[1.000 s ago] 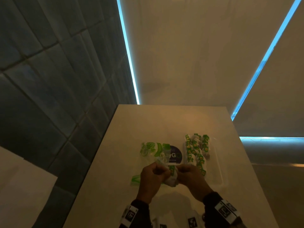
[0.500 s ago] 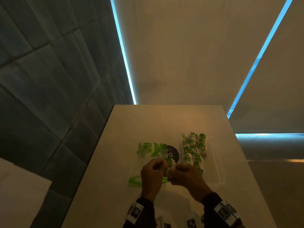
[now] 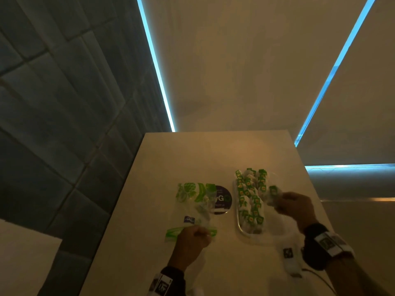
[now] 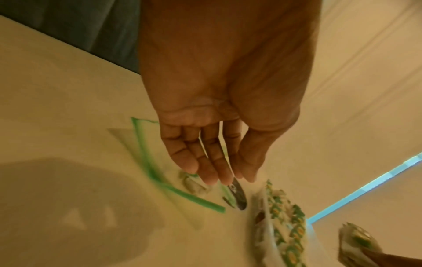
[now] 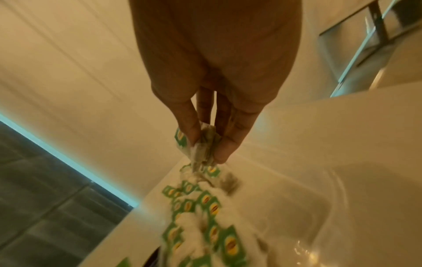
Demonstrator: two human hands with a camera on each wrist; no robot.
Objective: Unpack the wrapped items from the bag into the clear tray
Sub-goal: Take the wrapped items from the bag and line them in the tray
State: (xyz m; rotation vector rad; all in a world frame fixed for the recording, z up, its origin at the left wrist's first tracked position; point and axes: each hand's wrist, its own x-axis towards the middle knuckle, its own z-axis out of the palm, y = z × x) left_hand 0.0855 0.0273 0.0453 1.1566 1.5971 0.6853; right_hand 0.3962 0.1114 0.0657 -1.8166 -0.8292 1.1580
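Observation:
A clear bag (image 3: 193,207) with green print lies flat on the table, its green zip edge (image 4: 160,178) nearest me. One wrapped item (image 4: 194,186) shows inside it. My left hand (image 3: 203,233) hovers at the bag's mouth; in the left wrist view its fingers (image 4: 205,162) are straight and hold nothing. To the right stands the clear tray (image 3: 240,228) with several green-and-white wrapped items (image 3: 250,197) in rows. My right hand (image 3: 277,201) pinches one wrapped item (image 5: 203,142) just above the tray's far right part (image 5: 297,207).
The beige table (image 3: 213,154) runs along a dark tiled wall (image 3: 64,124) on the left. Its right edge is close to the tray. A dark round sticker (image 3: 222,199) shows between bag and tray. A white tagged piece (image 3: 289,259) lies by my right wrist.
Both hands were together at the bag's mouth. My right hand has since moved right with a wrapped item to above the tray, while my left hand stays by the bag's mouth.

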